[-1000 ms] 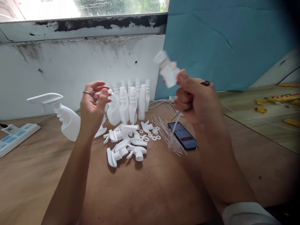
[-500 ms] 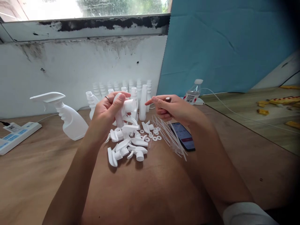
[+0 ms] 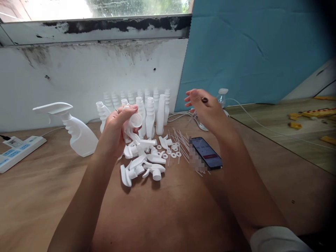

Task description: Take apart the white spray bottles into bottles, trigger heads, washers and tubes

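My left hand [image 3: 117, 126] is closed around a white trigger sprayer head [image 3: 135, 120], its round collar opening turned towards me. My right hand [image 3: 206, 106] is raised at the right, in front of a clear plastic bottle [image 3: 223, 92]. Its fingers are blurred, and a thin white tube [image 3: 193, 118] shows faintly below them. A dark round piece sits on that hand. Under my left hand lies a pile of sprayer heads [image 3: 156, 158], beside small white washers [image 3: 165, 156]. More thin tubes [image 3: 183, 147] lie to the right of the washers.
Several white bottles [image 3: 150, 119] stand by the wall. An assembled spray bottle [image 3: 82, 136] and a power strip [image 3: 22, 150] are on the left. A phone [image 3: 207, 153] lies right of the tubes, below my right forearm. A white cable [image 3: 252, 120] runs off to the right.
My right hand has moved up and right, away from the sprayer head, and a thin tube now shows at its fingers. My left hand has turned the head's collar towards me.
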`<control>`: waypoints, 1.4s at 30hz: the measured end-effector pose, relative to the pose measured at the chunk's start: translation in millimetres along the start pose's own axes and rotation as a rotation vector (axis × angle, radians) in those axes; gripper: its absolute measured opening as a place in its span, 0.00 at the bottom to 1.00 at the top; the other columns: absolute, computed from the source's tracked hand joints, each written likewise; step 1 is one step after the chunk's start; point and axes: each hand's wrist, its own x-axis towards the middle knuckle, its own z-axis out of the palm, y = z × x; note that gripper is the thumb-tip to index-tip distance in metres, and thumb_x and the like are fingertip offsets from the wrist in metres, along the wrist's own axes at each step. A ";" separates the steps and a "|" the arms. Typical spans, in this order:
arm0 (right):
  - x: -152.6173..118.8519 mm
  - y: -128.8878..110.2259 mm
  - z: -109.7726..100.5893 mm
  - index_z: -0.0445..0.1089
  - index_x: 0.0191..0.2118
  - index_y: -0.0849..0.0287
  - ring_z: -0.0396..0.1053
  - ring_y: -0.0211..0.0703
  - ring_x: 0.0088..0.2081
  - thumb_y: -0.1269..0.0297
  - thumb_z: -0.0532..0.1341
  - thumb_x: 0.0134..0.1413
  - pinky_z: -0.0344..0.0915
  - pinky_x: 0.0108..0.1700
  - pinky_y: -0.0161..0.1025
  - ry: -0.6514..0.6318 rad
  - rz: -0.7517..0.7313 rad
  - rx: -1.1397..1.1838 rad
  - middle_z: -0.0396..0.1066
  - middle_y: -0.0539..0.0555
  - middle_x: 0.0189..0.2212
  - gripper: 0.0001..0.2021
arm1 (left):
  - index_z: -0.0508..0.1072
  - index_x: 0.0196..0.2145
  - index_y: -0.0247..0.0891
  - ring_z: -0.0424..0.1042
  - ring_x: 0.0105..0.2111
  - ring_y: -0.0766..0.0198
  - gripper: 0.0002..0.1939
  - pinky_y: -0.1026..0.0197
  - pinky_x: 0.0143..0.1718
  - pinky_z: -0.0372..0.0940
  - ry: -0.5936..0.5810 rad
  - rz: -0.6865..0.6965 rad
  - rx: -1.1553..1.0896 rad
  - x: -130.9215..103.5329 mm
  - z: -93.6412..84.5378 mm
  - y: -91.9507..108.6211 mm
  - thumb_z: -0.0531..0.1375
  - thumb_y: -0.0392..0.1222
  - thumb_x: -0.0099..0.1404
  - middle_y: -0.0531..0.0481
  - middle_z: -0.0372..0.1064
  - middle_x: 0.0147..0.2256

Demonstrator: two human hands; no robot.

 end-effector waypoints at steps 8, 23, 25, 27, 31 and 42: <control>-45.9 -59.6 6.6 0.72 0.22 0.59 0.64 0.39 0.14 0.52 0.58 0.60 0.58 0.17 0.38 -0.129 -0.212 0.656 0.64 0.50 0.13 0.20 | 0.65 0.28 0.36 0.59 0.18 0.74 0.14 0.70 0.14 0.54 0.056 -0.128 -0.108 3.4 6.9 -10.3 0.66 0.44 0.49 0.55 0.58 0.26; -65.1 -60.7 30.3 0.65 0.19 0.56 0.62 0.33 0.17 0.61 0.68 0.52 0.58 0.20 0.35 0.181 -0.460 0.225 0.63 0.45 0.14 0.16 | 0.64 0.27 0.37 0.56 0.16 0.74 0.11 0.70 0.16 0.55 0.139 0.016 -0.085 -1.7 13.9 -16.4 0.64 0.40 0.52 0.58 0.55 0.21; -68.6 -60.4 33.8 0.62 0.18 0.56 0.59 0.31 0.16 0.64 0.66 0.54 0.56 0.20 0.35 0.253 -0.572 0.135 0.59 0.44 0.12 0.18 | 0.64 0.28 0.37 0.56 0.16 0.74 0.10 0.70 0.16 0.55 0.159 0.049 -0.103 -1.6 16.7 -19.9 0.64 0.39 0.52 0.58 0.55 0.21; -72.5 -60.8 36.5 0.59 0.18 0.56 0.54 0.30 0.15 0.70 0.63 0.55 0.53 0.19 0.34 0.302 -0.703 0.021 0.56 0.43 0.12 0.18 | 0.63 0.27 0.37 0.55 0.16 0.74 0.10 0.70 0.17 0.54 0.198 0.093 -0.108 -2.7 20.7 -22.8 0.63 0.38 0.53 0.58 0.54 0.21; -78.4 -59.5 43.4 0.54 0.19 0.57 0.50 0.29 0.16 0.78 0.60 0.52 0.50 0.19 0.33 0.322 -0.902 -0.106 0.52 0.42 0.13 0.17 | 0.62 0.26 0.38 0.53 0.16 0.75 0.09 0.71 0.16 0.52 0.294 0.170 -0.089 -8.1 29.2 -24.4 0.62 0.37 0.54 0.59 0.53 0.20; -69.6 -46.5 65.6 0.50 0.18 0.58 0.54 0.28 0.15 0.76 0.59 0.53 0.51 0.18 0.31 0.349 -0.712 0.241 0.53 0.42 0.12 0.20 | 0.61 0.23 0.38 0.55 0.15 0.74 0.09 0.68 0.15 0.53 0.295 0.101 -0.221 -2.0 18.5 -20.1 0.61 0.36 0.49 0.58 0.57 0.21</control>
